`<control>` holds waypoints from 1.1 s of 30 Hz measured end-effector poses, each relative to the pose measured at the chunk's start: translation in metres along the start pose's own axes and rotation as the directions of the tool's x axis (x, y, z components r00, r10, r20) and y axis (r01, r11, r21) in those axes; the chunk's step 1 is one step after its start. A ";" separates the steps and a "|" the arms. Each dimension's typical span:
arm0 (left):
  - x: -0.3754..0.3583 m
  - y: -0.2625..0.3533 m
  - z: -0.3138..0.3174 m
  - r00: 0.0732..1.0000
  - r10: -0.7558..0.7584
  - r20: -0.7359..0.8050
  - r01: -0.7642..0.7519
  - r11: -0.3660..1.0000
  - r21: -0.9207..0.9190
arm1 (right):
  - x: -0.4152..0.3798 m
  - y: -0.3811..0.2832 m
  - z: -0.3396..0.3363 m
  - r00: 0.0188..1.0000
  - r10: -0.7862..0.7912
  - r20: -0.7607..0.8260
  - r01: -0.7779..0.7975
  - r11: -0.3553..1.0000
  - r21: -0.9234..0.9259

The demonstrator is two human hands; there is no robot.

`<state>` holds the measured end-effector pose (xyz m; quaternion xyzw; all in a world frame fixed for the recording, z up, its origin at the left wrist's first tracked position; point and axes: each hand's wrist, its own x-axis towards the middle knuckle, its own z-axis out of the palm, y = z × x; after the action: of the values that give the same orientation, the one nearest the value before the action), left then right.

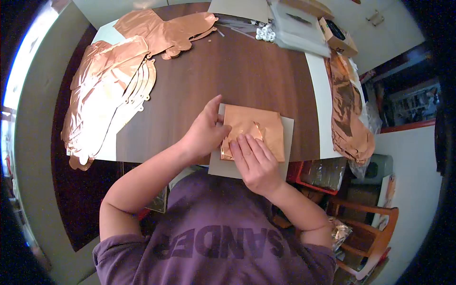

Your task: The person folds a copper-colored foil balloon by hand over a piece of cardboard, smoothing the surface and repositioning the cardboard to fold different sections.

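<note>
A folded copper-coloured foil sheet (268, 116), which looks like a flat foil balloon, lies on a grey board (227, 169) at the table's near edge. My right hand (256, 164) rests flat on its lower middle, fingers stretched out side by side. A small crease stands up just above those fingertips. At the foil's left edge is my left hand (205, 128), with one finger pointing up and away and the others bent toward the foil. Whether its fingertips grip the edge is hard to see, but the fingers are apart.
Flat copper foil shapes with tabs (109, 66) are piled at the left. More crumpled foil (349, 109) lies along the right edge. White rings (265, 33), clear plastic bags (299, 28) and a small cardboard box (338, 38) sit at the back. A wooden chair (365, 209) stands lower right.
</note>
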<state>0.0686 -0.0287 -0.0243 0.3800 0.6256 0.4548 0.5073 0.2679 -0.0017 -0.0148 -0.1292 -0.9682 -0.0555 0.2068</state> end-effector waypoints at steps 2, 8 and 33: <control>0.001 -0.002 0.000 0.996 0.073 -0.042 -0.067 0.991 0.119 | 0.000 -0.001 0.000 1.000 0.004 0.009 -0.004 1.000 -0.006; -0.008 0.012 -0.001 0.945 0.326 -0.021 -0.268 0.813 0.517 | -0.002 -0.008 0.004 0.998 0.028 0.057 -0.027 0.999 -0.019; -0.007 -0.015 -0.024 0.764 0.432 0.479 -0.593 0.177 0.786 | 0.013 -0.013 -0.009 0.972 0.189 0.141 -0.220 0.940 0.261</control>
<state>0.0458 -0.0441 -0.0350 0.8108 0.5617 0.1474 0.0730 0.2564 -0.0130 -0.0016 -0.2022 -0.9580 0.1089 0.1716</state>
